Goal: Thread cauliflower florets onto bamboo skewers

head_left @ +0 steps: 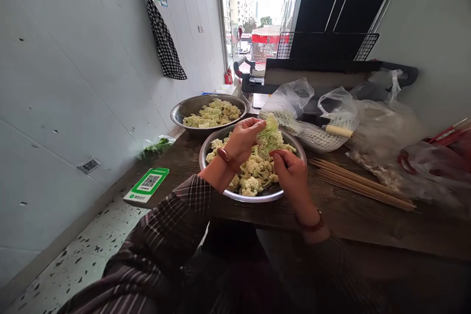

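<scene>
My left hand [241, 142], with a reddish bangle at the wrist, is closed on a pale green cauliflower piece [271, 133] above the near metal bowl [253, 198]. My right hand [292, 171] is closed in a pinch just below that piece, at the bowl's right side. What lies between its fingertips is too small to make out. Several cauliflower florets [250, 184] fill the near bowl. To the right of my right hand, a bundle of thin wooden skewers [362, 185] lies on the dark wooden table [331, 211].
Behind stands a second metal bowl [176, 114] with skewered-looking cauliflower. A white plastic basket [316, 142] with bags and a wooden handle [339, 131] sits back right. Plastic bags [386, 127] crowd the right. A QR-code sign [147, 184] lies at the left edge.
</scene>
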`<act>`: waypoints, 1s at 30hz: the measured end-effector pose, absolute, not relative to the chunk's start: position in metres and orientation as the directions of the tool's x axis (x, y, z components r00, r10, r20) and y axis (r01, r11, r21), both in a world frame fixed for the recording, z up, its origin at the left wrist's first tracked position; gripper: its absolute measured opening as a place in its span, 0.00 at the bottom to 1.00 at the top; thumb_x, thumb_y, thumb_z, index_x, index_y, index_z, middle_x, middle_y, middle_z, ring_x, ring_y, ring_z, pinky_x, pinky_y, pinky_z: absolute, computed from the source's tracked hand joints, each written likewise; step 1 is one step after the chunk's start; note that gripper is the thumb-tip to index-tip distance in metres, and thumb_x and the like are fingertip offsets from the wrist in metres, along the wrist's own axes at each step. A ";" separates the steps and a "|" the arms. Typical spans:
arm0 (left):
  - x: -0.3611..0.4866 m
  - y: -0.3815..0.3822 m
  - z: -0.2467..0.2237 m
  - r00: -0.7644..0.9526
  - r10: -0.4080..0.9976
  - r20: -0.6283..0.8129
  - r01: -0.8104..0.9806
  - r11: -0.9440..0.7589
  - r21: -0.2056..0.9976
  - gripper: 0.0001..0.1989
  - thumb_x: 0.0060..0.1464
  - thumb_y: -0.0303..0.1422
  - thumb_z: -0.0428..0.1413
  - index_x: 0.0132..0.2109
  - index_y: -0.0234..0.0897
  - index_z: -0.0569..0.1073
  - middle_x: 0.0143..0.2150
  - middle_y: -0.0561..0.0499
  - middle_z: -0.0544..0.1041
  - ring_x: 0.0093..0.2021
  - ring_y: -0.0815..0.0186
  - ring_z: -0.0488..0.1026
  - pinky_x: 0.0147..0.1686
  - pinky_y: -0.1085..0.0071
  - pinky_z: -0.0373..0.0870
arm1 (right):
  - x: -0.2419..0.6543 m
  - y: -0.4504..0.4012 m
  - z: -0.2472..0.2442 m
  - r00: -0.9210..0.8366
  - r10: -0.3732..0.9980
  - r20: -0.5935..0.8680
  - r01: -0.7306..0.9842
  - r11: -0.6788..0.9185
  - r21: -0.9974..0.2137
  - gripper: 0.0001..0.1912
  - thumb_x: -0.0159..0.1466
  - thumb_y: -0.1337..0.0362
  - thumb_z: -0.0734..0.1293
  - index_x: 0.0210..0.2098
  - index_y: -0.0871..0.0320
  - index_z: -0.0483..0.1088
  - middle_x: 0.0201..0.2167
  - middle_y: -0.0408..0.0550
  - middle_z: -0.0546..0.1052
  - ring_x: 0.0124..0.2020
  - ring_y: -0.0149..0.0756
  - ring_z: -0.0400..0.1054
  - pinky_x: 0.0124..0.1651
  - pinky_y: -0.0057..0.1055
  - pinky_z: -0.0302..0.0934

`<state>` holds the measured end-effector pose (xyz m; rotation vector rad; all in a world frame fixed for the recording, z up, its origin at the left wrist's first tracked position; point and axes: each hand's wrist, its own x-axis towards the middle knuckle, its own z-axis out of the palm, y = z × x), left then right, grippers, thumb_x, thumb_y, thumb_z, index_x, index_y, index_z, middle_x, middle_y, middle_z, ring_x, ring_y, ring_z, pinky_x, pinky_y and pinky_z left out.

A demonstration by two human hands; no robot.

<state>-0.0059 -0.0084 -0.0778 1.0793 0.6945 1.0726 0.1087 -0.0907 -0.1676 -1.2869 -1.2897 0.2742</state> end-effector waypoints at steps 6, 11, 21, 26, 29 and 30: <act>-0.006 -0.007 -0.084 0.367 0.925 0.095 -0.318 0.029 0.948 0.10 0.51 0.29 0.65 0.28 0.32 0.72 0.23 0.55 0.69 0.21 0.76 0.62 0.23 0.77 0.60 | 0.109 -0.090 -0.169 0.348 0.769 0.537 0.481 0.345 -0.806 0.14 0.68 0.57 0.61 0.37 0.54 0.77 0.24 0.46 0.76 0.31 0.41 0.71 0.33 0.35 0.63; -0.005 -0.010 -0.085 0.391 0.914 0.107 -0.303 0.018 0.953 0.09 0.52 0.28 0.64 0.28 0.32 0.71 0.24 0.54 0.69 0.22 0.76 0.63 0.24 0.77 0.58 | 0.110 -0.093 -0.166 0.342 0.762 0.550 0.507 0.344 -0.791 0.13 0.67 0.58 0.62 0.35 0.55 0.76 0.25 0.46 0.76 0.31 0.40 0.71 0.35 0.35 0.62; -0.005 -0.011 -0.082 0.435 0.890 0.139 -0.265 -0.021 0.964 0.09 0.56 0.31 0.62 0.30 0.32 0.71 0.27 0.55 0.70 0.25 0.76 0.64 0.27 0.77 0.59 | 0.115 -0.093 -0.165 0.367 0.790 0.490 0.407 0.337 -0.849 0.13 0.66 0.56 0.63 0.33 0.56 0.75 0.20 0.41 0.70 0.24 0.35 0.64 0.28 0.31 0.57; -0.013 0.011 -0.080 0.436 0.891 0.124 -0.153 -0.063 0.986 0.09 0.57 0.36 0.62 0.39 0.35 0.75 0.34 0.50 0.76 0.29 0.73 0.72 0.30 0.75 0.62 | 0.130 -0.092 -0.165 0.506 0.784 0.360 0.152 0.330 -0.932 0.14 0.64 0.52 0.66 0.33 0.57 0.73 0.16 0.36 0.65 0.17 0.28 0.54 0.21 0.27 0.49; -0.014 0.036 -0.090 0.463 0.875 0.142 0.003 -0.162 0.987 0.04 0.54 0.30 0.62 0.33 0.33 0.76 0.29 0.49 0.76 0.28 0.70 0.70 0.31 0.73 0.62 | 0.134 -0.087 -0.170 0.533 0.790 0.303 0.053 0.326 -0.944 0.15 0.63 0.51 0.67 0.33 0.57 0.72 0.16 0.35 0.64 0.16 0.26 0.52 0.19 0.26 0.46; -0.013 0.045 -0.095 0.490 0.857 0.159 0.076 -0.224 0.972 0.03 0.51 0.27 0.63 0.30 0.33 0.76 0.26 0.50 0.75 0.27 0.70 0.68 0.31 0.73 0.61 | 0.135 -0.086 -0.171 0.529 0.795 0.298 0.055 0.318 -0.946 0.15 0.63 0.51 0.67 0.34 0.57 0.72 0.16 0.36 0.64 0.15 0.27 0.52 0.18 0.26 0.46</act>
